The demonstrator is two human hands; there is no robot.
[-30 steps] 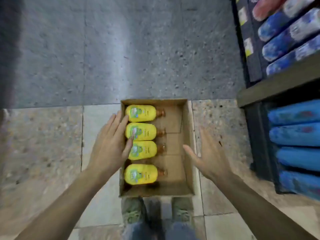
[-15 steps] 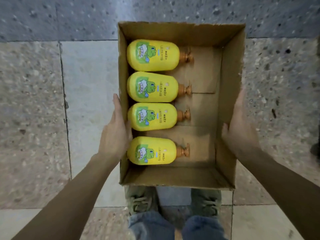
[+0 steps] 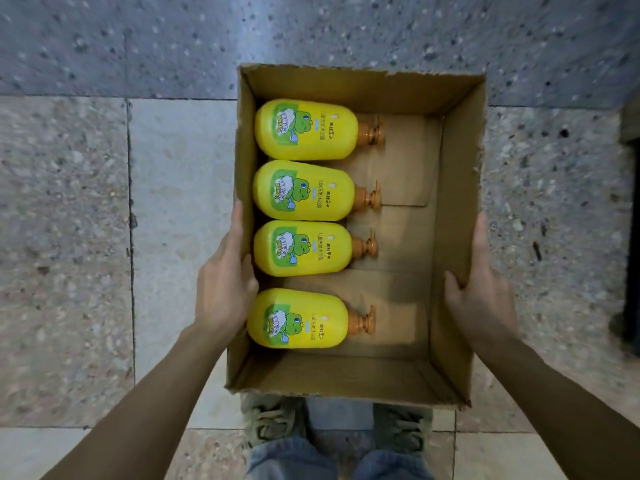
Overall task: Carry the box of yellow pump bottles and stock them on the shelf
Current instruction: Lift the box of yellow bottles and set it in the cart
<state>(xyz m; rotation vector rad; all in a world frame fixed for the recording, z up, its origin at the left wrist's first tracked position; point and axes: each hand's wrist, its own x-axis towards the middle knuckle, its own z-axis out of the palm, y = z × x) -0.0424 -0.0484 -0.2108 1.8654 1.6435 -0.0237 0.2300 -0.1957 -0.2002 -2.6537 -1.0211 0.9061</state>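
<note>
Labels: each of the four yellow pump bottles point(image 3: 306, 129) carries a green label with a cartoon frog and a white cloud; a column of small characters runs beside it — too small to read.
Bottles: they lie on their sides in a row along the left wall of the box point(image 3: 457, 188), brown pump tops pointing toward the box's right wall; the right half of the box is bare cardboard.
Box: open-topped cardboard, rim torn in places, held over the floor point(image 3: 69, 237).
Floor: speckled stone tiles, pale beside the box, darker grey beyond its far end; a dark upright edge stands off to the box's right.
Left hand point(image 3: 223, 284): grips the box's left wall, thumb hooked inside just beside the third bottle, fingers outside.
Right hand point(image 3: 485, 292): grips the box's right wall the same way — thumb inside, palm outside.
Below the box: two olive shoes point(image 3: 270, 419) and jean cuffs.
</note>
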